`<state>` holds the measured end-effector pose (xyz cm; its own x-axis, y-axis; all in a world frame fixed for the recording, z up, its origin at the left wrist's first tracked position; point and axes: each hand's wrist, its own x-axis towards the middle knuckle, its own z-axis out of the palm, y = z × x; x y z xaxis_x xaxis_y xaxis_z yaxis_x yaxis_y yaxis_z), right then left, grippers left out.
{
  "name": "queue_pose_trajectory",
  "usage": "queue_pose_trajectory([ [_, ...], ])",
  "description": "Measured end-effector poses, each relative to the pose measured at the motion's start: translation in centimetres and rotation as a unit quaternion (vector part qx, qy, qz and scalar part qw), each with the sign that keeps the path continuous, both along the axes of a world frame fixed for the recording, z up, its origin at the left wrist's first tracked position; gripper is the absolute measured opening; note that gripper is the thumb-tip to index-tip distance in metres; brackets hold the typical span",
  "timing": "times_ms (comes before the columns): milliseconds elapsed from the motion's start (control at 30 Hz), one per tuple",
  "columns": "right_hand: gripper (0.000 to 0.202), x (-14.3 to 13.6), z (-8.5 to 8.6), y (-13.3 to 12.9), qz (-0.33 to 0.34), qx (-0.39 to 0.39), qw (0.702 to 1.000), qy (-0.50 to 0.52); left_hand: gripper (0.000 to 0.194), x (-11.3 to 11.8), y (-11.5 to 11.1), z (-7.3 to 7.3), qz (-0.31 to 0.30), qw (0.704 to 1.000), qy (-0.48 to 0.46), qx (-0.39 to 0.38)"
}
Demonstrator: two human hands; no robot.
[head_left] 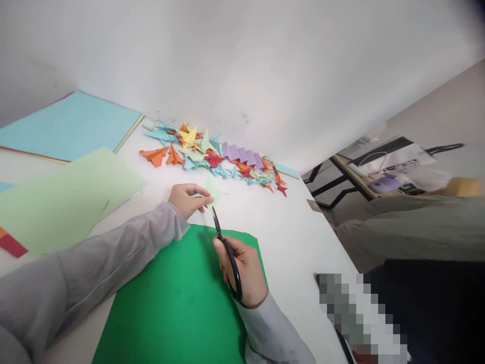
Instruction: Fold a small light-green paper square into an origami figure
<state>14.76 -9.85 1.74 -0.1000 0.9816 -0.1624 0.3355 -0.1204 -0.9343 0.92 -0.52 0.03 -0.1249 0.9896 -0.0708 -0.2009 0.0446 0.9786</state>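
My left hand [189, 198] pinches a small light green folded paper [214, 192] between thumb and fingers. Black-handled scissors [229, 258] are in my right hand [245, 268], the fingers wrapped round the handles. Their blades point up and away, with the tips touching or very near the lower edge of the green paper. Both hands are over the far part of a dark green sheet [170, 303] lying on the white table [291, 237]. Whether the blades are parted is hard to tell.
Many folded paper shapes [214, 159] lie along the wall. Large blue sheets [76, 126] and light green sheets [68, 197] are at the left, near a red paper piece [13, 245]. A bag [397, 159] stands on another table at the right.
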Motion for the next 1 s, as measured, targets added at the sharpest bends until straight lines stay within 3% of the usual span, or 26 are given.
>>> queue_pose_trajectory([
  [200, 0.040, -0.06, -0.04, 0.09, -0.013, -0.026, 0.999, 0.025, 0.024, 0.01, -0.01, 0.03, 0.004, 1.000, -0.009, -0.003],
  [433, 0.051, 0.03, -0.08, 0.02, -0.004, -0.134, 0.987, 0.088, 0.025, 0.00, -0.06, 0.14, 0.003, 1.000, -0.016, -0.010],
  [1000, 0.050, -0.10, -0.05, -0.37, 0.028, -0.086, 0.994, 0.053, 0.025, 0.10, 0.21, -0.66, 0.004, 1.000, -0.025, 0.008],
])
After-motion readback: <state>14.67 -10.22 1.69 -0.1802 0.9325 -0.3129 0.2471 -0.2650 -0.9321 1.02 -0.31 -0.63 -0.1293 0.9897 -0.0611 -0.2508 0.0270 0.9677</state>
